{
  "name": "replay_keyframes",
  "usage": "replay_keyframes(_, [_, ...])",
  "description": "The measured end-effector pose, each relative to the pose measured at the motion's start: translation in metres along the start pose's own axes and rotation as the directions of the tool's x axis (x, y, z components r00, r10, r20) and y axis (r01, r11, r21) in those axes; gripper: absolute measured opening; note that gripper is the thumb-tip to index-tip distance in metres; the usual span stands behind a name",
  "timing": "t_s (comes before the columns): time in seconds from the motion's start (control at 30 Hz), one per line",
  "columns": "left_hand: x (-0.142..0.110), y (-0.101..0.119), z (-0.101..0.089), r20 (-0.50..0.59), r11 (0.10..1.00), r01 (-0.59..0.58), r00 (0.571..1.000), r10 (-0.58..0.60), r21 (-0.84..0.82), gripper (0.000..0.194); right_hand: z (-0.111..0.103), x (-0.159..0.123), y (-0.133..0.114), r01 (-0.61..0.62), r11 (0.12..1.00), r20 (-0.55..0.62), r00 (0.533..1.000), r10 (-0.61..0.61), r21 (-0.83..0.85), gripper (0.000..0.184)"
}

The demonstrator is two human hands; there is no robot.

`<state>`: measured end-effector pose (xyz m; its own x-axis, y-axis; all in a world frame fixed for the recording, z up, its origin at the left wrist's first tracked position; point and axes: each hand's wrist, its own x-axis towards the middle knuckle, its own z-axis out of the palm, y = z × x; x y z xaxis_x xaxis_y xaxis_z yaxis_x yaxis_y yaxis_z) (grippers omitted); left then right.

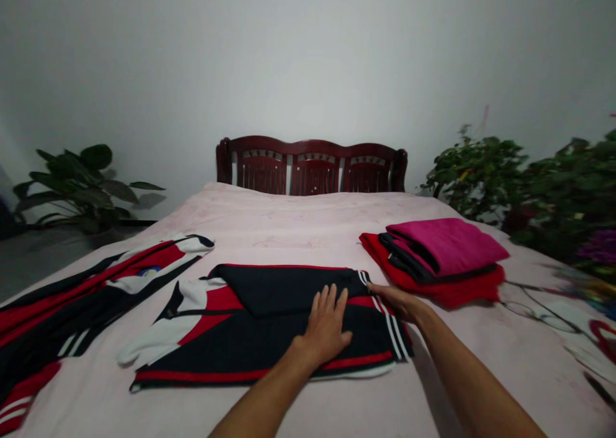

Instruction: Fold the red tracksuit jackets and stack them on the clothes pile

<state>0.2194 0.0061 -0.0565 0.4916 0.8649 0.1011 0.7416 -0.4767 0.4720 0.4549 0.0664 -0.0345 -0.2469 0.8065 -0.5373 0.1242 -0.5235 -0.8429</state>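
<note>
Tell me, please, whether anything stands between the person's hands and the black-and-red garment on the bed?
Nothing visible does. The left hand lies flat directly on the garment, and the right hand touches its striped edge. The folded stack lies just beyond the right hand, not between it and the garment.

We list one bed (308,233) set against a wall (308,59), with a headboard (308,168) at its far end. On the bed, front and centre, lies a part-folded sports jacket (269,348), our left hand (325,329) flat upon it and our right hand (394,300) at its right end. To its left lies a second sports garment (81,290). To its right and slightly behind stands a stack of folded cloths (433,258). Further right lie what appear to be eyeglasses (534,310). Beyond the bed's left side stands a leafy plant (81,188); beyond its right side, bushy plants (481,175).
</note>
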Motion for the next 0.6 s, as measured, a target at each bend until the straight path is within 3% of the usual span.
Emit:
replay_keyframes(0.1, [0.020, 0.005, 0.011, -0.010, 0.991, 0.087, 0.996, -0.088, -0.102, 0.092, -0.003, -0.003, 0.004, -0.006, 0.999, -0.001, 1.000, 0.006, 0.053, 0.039])
replay_keyframes(0.2, [0.035, 0.005, 0.022, -0.042, 0.940, 0.133, 0.987, -0.154, -0.314, 0.090, -0.003, -0.009, 0.012, -0.027, 0.985, 0.039, 0.999, 0.021, 0.170, 0.036])
replay_keyframes(0.3, [0.046, 0.006, 0.031, -0.085, 0.875, 0.152, 0.973, -0.214, -0.459, 0.087, 0.011, -0.012, 0.014, 0.036, 0.955, 0.065, 0.996, -0.057, 0.295, 0.029])
replay_keyframes(0.4, [0.051, 0.007, 0.030, -0.179, 0.782, 0.087, 0.953, -0.246, -0.617, 0.077, 0.039, -0.012, 0.001, 0.181, 0.925, 0.014, 0.980, -0.197, 0.335, 0.021])
replay_keyframes(0.53, [0.041, -0.003, 0.005, -0.357, 0.434, -0.209, 0.886, -0.295, -0.876, 0.063, 0.093, -0.007, -0.035, 0.358, 0.888, -0.036, 0.931, -0.364, 0.288, 0.018])
replay_keyframes(0.6, [0.029, -0.021, -0.014, -0.378, 0.419, -0.239, 0.880, -0.287, -0.876, 0.060, 0.123, -0.001, -0.053, 0.413, 0.873, -0.016, 0.906, -0.424, 0.258, 0.020])
